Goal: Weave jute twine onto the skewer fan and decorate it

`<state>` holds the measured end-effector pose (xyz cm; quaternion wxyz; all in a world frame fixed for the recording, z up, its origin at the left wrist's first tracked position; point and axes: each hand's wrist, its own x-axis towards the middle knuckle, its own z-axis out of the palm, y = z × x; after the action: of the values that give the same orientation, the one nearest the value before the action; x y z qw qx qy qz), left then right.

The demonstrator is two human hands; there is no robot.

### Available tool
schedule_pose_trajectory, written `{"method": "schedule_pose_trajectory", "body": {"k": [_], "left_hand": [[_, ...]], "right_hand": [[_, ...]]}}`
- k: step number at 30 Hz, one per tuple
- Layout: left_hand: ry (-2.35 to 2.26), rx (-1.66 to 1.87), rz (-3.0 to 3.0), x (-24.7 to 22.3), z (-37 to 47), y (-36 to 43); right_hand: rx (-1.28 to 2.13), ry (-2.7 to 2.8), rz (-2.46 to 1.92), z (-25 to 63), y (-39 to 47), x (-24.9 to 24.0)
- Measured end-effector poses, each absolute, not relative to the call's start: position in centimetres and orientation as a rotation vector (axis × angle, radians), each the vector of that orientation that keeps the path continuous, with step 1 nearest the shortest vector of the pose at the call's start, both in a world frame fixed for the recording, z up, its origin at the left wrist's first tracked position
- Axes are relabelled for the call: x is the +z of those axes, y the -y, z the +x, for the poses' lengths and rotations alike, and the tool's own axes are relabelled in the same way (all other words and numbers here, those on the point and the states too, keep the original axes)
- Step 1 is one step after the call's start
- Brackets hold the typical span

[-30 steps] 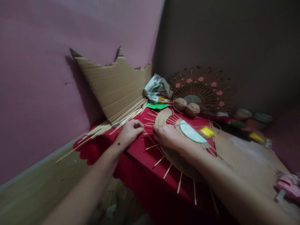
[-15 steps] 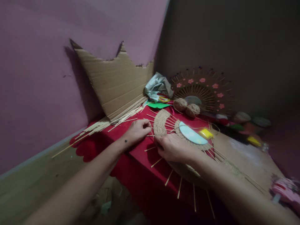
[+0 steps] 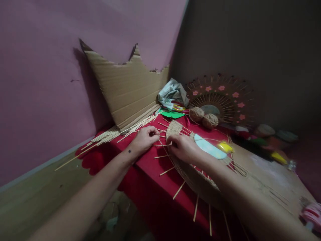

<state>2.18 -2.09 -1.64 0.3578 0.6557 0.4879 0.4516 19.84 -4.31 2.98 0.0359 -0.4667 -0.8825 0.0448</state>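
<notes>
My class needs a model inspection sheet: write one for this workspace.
Surface: red cloth; brown panel at right.
Job's things: woven piece with radiating sticks; pale-blue half-round; two twine balls behind.
Clutter: loose sticks, crumpled pale bundle, yellow packet.
Grips: left hand pinched near the stick ends, its hold unclear; right hand curled at the woven piece.
Cables: nothing seen.
Surroundings: pink wall, leaning cardboard, fan-shaped piece with pink flowers.

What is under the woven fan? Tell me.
Red cloth shows between the sticks of the woven fan, and a tan surface toward the right. What the fan and right hand cover cannot be seen.
</notes>
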Motion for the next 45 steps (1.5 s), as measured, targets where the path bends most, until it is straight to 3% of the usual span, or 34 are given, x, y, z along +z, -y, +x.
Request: {"method": "schedule_pose_trajectory", "body": {"k": [12,27,45], "left_hand": [[-1.292,1.219,1.768,-2.0,1.7,2.2],[-1.450,1.210,1.759,-1.9,1.4,2.6],[-1.275,1.117,1.861,-2.0,1.6,2.5]], "right_hand": [[-0.120,2.857,-1.485,18.2,3.4,2.5],[-0.116,2.841,-1.505,18.5,3.4,2.7],[-0.027,2.919,-1.320,18.4,5.4,3.3]]}}
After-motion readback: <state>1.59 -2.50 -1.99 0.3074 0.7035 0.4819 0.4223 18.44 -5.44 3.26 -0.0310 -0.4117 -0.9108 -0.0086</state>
